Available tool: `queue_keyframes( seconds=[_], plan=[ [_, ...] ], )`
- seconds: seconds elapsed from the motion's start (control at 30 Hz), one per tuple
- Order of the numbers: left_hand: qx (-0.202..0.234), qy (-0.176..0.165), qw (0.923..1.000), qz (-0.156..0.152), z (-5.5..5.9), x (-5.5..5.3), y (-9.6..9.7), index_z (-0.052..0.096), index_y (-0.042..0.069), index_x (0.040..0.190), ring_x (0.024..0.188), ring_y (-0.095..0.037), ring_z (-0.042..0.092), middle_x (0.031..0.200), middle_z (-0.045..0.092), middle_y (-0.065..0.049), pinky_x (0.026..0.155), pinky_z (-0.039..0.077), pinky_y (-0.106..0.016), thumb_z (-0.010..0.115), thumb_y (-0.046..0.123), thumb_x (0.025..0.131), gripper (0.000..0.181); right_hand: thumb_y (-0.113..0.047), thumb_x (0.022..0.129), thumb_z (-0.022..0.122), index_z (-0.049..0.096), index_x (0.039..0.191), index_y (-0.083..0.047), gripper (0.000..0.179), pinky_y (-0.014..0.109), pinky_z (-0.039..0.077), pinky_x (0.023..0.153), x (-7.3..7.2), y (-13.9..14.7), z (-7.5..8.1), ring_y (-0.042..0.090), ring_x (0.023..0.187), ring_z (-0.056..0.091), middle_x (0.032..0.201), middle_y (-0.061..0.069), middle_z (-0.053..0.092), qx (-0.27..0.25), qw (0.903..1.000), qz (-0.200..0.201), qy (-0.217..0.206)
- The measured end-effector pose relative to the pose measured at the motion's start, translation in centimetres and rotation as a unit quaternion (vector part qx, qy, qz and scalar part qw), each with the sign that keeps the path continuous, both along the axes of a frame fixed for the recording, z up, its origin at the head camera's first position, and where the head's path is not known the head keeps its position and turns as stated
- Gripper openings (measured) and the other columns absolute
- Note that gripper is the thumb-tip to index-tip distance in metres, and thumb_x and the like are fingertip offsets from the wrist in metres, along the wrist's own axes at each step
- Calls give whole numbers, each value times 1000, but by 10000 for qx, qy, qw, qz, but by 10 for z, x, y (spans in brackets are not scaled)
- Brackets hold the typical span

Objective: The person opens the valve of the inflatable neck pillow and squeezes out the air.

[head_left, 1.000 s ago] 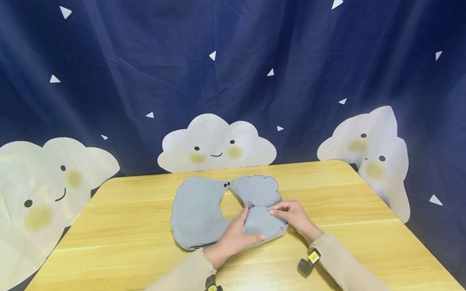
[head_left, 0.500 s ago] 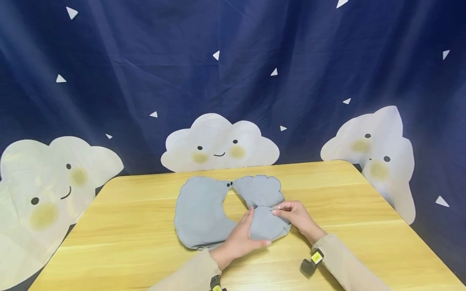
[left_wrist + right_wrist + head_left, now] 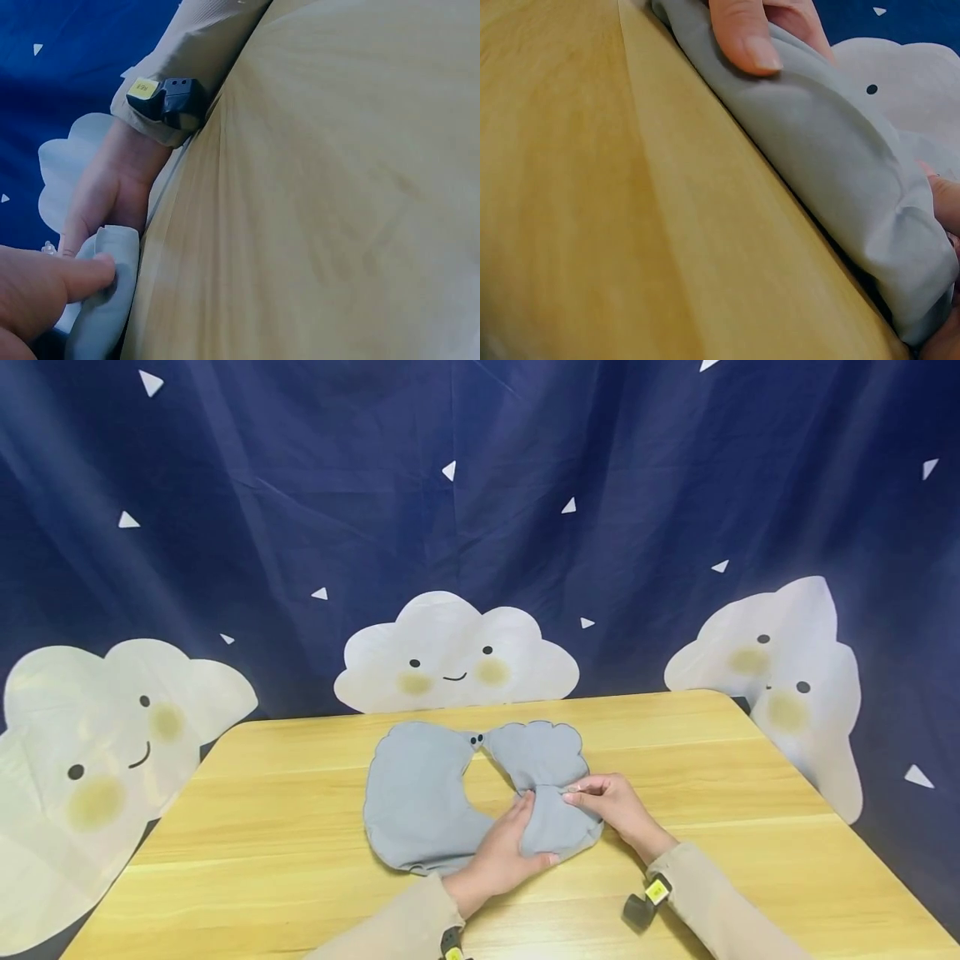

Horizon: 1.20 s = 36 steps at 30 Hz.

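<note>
A grey U-shaped inflatable neck pillow (image 3: 420, 793) lies flat on the wooden table, scalloped along its far edge, with two dark snap buttons (image 3: 477, 739) between its tips. My left hand (image 3: 498, 852) holds the right arm of the U, thumb along the near edge and fingers over the inner edge. In the right wrist view its thumb (image 3: 746, 37) presses into the grey fabric. At the pillow's right side my right hand (image 3: 618, 806) pinches a small clear valve (image 3: 49, 247), mostly hidden by the fingertips.
The wooden table (image 3: 262, 827) extends around the pillow on all sides. Behind it hangs a dark blue curtain (image 3: 375, 485) with white clouds (image 3: 457, 689) and triangles. Each wrist wears a small black camera (image 3: 641, 910).
The view has shifted slightly. My left hand has slid a little to the right over the pillow's arm, where the fabric looks more puckered. My right hand keeps its pinch at the same place.
</note>
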<state>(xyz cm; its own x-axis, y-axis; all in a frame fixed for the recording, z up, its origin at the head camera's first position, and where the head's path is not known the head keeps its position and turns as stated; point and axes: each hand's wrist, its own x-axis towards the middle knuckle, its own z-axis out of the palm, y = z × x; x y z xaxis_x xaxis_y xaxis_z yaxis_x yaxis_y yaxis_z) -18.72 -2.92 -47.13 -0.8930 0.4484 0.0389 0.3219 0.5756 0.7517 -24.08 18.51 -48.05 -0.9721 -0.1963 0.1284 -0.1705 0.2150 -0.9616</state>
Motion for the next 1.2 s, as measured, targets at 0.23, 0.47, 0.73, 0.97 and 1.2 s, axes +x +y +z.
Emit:
queue_keyframes(
  seconds=[0.23,0.47,0.73,0.97,1.2],
  plan=[
    [-304,536,9981,-46,-4,-1,2,26,-3,146,140,-32,25,153,24,-14,112,23,-49,66,28,87,77,-10,79,75,71,90,8,22,21,51,72,-1,2,1,8,77,64,80,-3,72,-1,9999,87,76],
    [-592,743,9955,4,-5,0,6,31,-4,144,138,-33,29,152,28,-15,110,25,-50,63,23,89,69,-9,80,74,71,90,8,20,20,51,71,0,2,3,8,76,64,78,-4,71,29,10000,68,24],
    [-1250,924,9878,-52,-1,5,10,31,-5,144,139,-31,27,152,26,-17,112,23,-47,56,24,93,64,-6,80,73,70,90,11,19,20,51,71,2,1,4,7,77,63,80,-1,71,-44,9995,222,209],
    [-1790,957,9791,-133,-2,5,12,28,-4,145,142,-28,21,155,19,-15,114,19,-45,51,25,96,61,-6,79,74,70,89,9,18,20,51,71,0,1,2,8,76,64,78,-6,71,39,9998,162,67],
    [-1742,848,9809,-179,-3,5,10,27,-5,145,142,-29,19,155,18,-16,114,19,-46,50,22,96,60,-8,78,75,72,88,5,17,20,51,70,0,0,0,8,76,64,80,-2,72,66,9999,108,-25]
  ],
)
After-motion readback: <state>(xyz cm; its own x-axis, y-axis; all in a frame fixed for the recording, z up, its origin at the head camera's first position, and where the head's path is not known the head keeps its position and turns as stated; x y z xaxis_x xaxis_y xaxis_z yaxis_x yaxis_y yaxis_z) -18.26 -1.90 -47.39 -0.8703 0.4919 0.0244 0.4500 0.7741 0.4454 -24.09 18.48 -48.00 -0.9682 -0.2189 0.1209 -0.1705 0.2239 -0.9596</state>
